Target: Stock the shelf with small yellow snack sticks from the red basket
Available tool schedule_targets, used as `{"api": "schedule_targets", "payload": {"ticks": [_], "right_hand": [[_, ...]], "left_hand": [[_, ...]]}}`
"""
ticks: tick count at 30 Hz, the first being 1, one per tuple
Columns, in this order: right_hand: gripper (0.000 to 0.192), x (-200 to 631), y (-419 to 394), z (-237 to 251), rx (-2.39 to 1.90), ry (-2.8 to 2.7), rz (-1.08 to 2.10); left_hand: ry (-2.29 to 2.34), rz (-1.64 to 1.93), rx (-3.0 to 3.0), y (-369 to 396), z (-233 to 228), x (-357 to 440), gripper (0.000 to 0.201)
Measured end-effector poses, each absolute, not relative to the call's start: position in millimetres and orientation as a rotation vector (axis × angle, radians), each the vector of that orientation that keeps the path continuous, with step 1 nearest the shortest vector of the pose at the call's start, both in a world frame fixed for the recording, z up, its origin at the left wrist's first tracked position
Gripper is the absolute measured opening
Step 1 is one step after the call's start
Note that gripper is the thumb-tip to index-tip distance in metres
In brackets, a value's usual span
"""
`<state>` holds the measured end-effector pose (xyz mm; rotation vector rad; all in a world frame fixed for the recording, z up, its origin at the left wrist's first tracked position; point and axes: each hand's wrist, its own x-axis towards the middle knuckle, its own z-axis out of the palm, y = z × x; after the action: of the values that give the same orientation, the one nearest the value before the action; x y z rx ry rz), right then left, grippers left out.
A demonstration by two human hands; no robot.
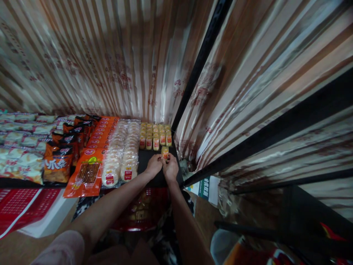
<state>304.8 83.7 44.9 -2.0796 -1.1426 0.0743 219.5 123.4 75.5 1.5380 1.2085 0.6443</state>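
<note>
Two hands set a small yellow snack packet on the dark shelf

The left hand (pixel 153 164) and the right hand (pixel 171 168) meet at the shelf's front edge, fingers of both pinched on one small yellow packet (pixel 164 151) that stands upright just above their fingertips, on the dark shelf (pixel 146 158). Just beyond the fingers stand rows of the same yellow packets (pixel 154 136), close-packed toward the striped back wall (pixel 110 66). To the left of the fingers lie two rows of round pale cakes in clear wrap (pixel 124 151), then orange snack bags (pixel 88 173), then darker orange bags (pixel 59 162). Right of the fingers a black upright post (pixel 198 66) rises from the shelf corner
</note>
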Motion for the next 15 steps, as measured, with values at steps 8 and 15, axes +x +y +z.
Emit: {"api": "schedule_targets", "payload": {"ticks": [8,15], "right_hand": [[0.040,315,112,37,-2.047,-1.079,0.034],[0.042,322,130,33,-2.036,-1.064,0.021]], "left_hand": [[1.265,0.615,1.705,135,91,233,0.031],[1.362,0.512,1.801,144,89,234,0.040]]}}
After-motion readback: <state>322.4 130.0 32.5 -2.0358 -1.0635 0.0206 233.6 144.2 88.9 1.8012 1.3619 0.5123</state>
